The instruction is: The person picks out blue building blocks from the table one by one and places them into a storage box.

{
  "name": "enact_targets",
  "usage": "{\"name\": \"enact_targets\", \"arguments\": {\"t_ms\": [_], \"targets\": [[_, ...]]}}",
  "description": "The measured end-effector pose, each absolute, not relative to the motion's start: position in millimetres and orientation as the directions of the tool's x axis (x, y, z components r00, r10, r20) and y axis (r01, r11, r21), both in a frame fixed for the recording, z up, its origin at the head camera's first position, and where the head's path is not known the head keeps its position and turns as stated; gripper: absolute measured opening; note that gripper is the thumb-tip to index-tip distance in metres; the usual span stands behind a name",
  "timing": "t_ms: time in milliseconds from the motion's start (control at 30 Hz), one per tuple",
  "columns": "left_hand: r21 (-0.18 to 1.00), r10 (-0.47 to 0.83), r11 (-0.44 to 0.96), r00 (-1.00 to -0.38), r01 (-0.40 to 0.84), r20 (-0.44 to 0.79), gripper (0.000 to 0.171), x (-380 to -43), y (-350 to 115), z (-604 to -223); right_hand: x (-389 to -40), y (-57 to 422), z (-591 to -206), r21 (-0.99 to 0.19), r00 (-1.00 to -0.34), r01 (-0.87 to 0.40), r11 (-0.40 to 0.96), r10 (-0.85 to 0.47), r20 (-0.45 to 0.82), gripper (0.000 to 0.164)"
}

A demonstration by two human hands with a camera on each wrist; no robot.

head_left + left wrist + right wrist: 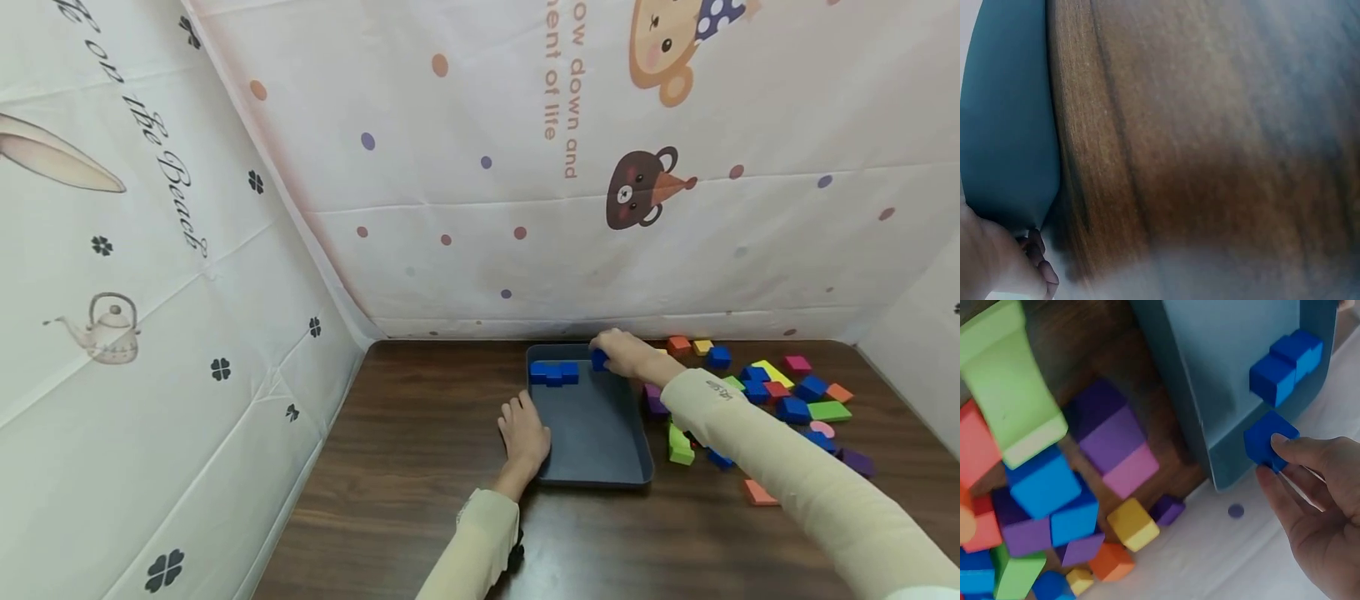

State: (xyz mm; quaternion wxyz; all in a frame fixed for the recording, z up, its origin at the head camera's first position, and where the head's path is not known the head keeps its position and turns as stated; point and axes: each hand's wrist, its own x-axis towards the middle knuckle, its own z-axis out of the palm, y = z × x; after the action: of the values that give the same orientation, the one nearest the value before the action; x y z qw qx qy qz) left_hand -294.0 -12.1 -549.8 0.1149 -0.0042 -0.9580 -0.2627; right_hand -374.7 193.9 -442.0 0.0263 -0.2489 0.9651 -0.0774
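Observation:
Near the far right corner of the grey tray point(592, 433), my right hand point(624, 354) pinches a blue block point(1263, 440) between thumb and fingers. In the right wrist view the block is held over the tray's end wall. Several blue blocks point(553, 373) sit joined in a row inside the tray's far left corner. My left hand point(523, 433) grips the tray's left side wall, with its fingers on the outside. Those fingers point(1035, 250) look curled in the left wrist view, though the hand is partly cut off.
Loose coloured blocks lie scattered right of the tray, among them a light green curved block point(1013, 387), a purple block point(1107, 428) and a yellow block point(1134, 524). The brown wooden table point(427, 433) meets a printed cloth wall point(450, 267) behind the tray.

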Motion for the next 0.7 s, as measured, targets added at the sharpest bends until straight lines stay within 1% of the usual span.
{"name": "enact_targets", "arguments": {"t_ms": [133, 233, 367, 433, 700], "targets": [[0.481, -0.061, 0.875, -0.974, 0.052, 0.217, 0.054, -293.9, -11.9, -548.1, -382.4, 186.1, -452.9, -0.147, -0.852, -0.514, 0.845, -0.523, -0.027, 0.03], [0.455, -0.065, 0.889, -0.975, 0.04, 0.214, 0.053, -295.1, -11.2, -548.4, -385.3, 177.6, -456.9, -0.137, -0.849, -0.512, 0.848, -0.524, -0.067, 0.028], [0.427, -0.07, 0.904, -0.975, 0.027, 0.212, 0.053, -296.2, -7.4, -549.8, -383.4, 166.3, -458.9, -0.137, -0.875, -0.457, 0.879, -0.472, -0.11, 0.025], [0.423, -0.075, 0.906, -0.974, 0.022, 0.212, 0.053, -296.2, -5.9, -550.4, -383.4, 163.2, -462.2, -0.127, -0.881, -0.448, 0.885, -0.461, -0.104, 0.025], [0.424, -0.087, 0.905, -0.972, 0.014, 0.219, 0.054, -295.7, -6.6, -549.9, -386.6, 159.2, -472.5, -0.122, -0.875, -0.466, 0.876, -0.477, -0.085, 0.036]]}}
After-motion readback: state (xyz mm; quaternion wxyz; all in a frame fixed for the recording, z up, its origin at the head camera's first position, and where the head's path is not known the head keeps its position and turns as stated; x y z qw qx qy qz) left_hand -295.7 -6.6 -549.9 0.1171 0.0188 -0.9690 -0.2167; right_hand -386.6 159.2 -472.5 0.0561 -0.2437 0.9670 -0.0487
